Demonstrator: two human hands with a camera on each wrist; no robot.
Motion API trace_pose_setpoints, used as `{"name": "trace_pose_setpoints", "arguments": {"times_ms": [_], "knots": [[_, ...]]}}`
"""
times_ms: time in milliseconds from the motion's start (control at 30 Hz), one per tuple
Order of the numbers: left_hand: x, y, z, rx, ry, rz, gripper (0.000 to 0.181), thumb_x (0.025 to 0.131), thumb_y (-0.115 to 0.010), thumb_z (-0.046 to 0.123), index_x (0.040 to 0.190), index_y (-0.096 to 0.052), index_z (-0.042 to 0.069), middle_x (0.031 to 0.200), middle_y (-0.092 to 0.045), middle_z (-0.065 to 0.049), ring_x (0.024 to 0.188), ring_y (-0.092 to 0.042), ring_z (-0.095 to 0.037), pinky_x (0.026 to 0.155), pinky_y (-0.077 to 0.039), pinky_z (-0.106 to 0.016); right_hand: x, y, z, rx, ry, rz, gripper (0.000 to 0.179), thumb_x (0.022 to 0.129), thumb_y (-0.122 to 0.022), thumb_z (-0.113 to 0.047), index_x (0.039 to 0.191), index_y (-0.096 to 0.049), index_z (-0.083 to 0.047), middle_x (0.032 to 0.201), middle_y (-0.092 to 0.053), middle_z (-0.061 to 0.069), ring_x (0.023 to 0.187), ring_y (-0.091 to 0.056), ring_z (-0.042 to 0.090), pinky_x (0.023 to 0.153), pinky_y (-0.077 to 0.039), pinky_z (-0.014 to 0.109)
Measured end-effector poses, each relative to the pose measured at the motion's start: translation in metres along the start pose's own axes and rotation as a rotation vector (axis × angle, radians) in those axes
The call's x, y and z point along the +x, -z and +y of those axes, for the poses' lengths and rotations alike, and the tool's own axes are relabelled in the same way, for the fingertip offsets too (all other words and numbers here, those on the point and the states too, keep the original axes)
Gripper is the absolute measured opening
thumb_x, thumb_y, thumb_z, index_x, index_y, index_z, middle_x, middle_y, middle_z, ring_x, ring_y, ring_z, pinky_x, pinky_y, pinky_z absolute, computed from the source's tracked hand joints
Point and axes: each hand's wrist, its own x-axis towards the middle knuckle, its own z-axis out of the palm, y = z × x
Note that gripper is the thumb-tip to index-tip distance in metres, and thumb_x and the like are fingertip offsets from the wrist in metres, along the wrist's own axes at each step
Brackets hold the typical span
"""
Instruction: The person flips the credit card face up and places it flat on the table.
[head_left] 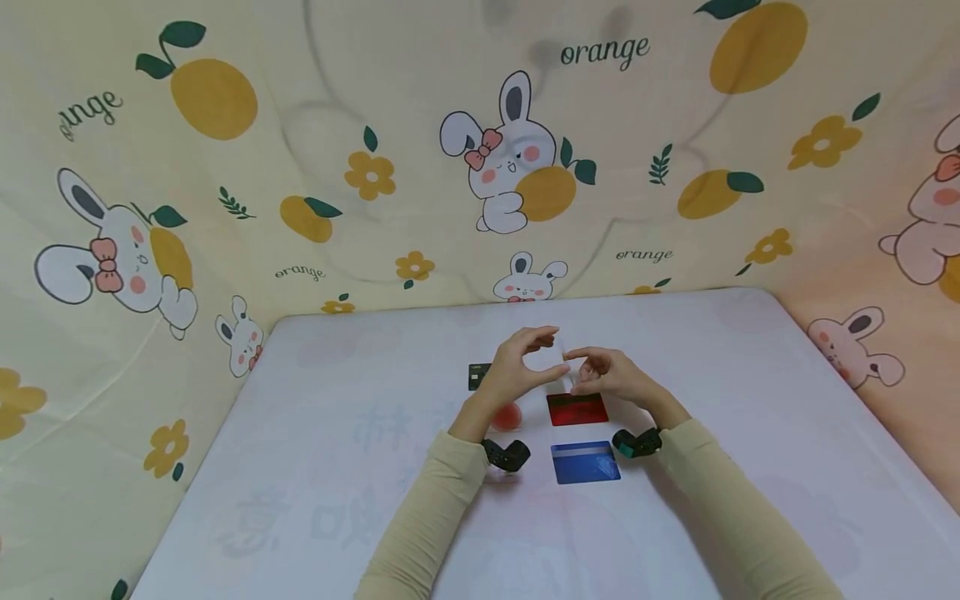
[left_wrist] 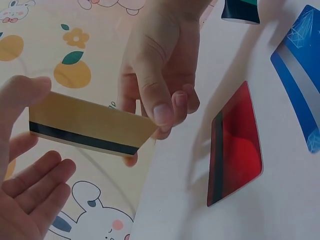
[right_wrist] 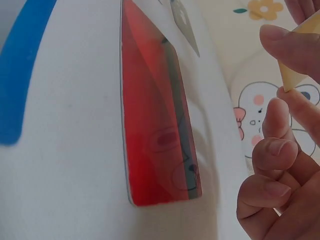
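A gold card with a dark stripe is held up above the table between both hands. At one end my left hand pinches it with thumb and index finger, the other fingers lying apart from it. The opposite end is pinched by my right hand, its thumb on the near face. In the head view the card looks pale and thin. Below the hands lies a red card with a dark stripe. Nearer to me is a blue card with a silvery stripe.
A dark card lies partly behind my left hand. Beside the left wrist shows a round reddish thing, partly hidden. Black devices sit on both wrists. The white table meets a patterned cloth at its back and sides.
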Motion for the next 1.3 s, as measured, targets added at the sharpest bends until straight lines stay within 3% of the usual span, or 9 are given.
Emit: {"name": "trace_pose_setpoints", "arguments": {"times_ms": [367, 667, 867, 1000, 1300], "knots": [[0.0, 0.004, -0.002, -0.003, 0.054, -0.016, 0.058, 0.08, -0.078, 0.014, 0.131, -0.055, 0.004, 0.12, -0.062, -0.021, 0.113, -0.062, -0.03, 0.103, -0.049, -0.039, 0.003, 0.006, -0.003, -0.08, -0.058, 0.016, 0.056, 0.08, -0.076, -0.01, 0.13, -0.054, -0.001, 0.077, -0.055, 0.004, 0.07, -0.051, 0.011, 0.07, -0.046, 0.025], [0.001, 0.006, -0.007, 0.032, 0.076, -0.022, 0.057, 0.079, -0.079, 0.015, 0.131, -0.055, 0.005, 0.114, -0.065, -0.017, 0.109, -0.064, -0.028, 0.101, -0.051, -0.036, 0.003, 0.011, -0.008, -0.143, -0.081, 0.011, 0.056, 0.081, -0.075, -0.013, 0.132, -0.053, -0.003, 0.081, -0.057, 0.007, 0.074, -0.051, 0.015, 0.068, -0.045, 0.025], [0.001, 0.007, -0.009, 0.006, 0.083, -0.028, 0.057, 0.08, -0.078, 0.014, 0.131, -0.055, 0.004, 0.113, -0.064, -0.022, 0.108, -0.064, -0.031, 0.101, -0.05, -0.043, 0.001, 0.016, -0.009, -0.154, -0.084, 0.019, 0.056, 0.081, -0.075, -0.012, 0.132, -0.053, -0.003, 0.082, -0.056, 0.008, 0.077, -0.05, 0.017, 0.067, -0.044, 0.024], [0.001, 0.007, -0.01, 0.022, 0.099, -0.028, 0.056, 0.08, -0.078, 0.016, 0.13, -0.055, 0.004, 0.11, -0.065, -0.017, 0.105, -0.065, -0.028, 0.098, -0.052, -0.041, 0.002, 0.017, -0.007, -0.149, -0.082, 0.029, 0.056, 0.081, -0.075, -0.012, 0.132, -0.053, -0.002, 0.081, -0.056, 0.008, 0.077, -0.05, 0.017, 0.067, -0.046, 0.023], [0.0, 0.006, -0.015, -0.006, 0.132, -0.031, 0.055, 0.08, -0.078, 0.016, 0.13, -0.055, 0.004, 0.107, -0.065, -0.024, 0.099, -0.065, -0.03, 0.096, -0.052, -0.045, 0.0, 0.019, -0.006, -0.134, -0.09, 0.043, 0.059, 0.081, -0.076, -0.011, 0.134, -0.052, -0.002, 0.081, -0.055, 0.008, 0.074, -0.049, 0.014, 0.064, -0.044, 0.021]]}}
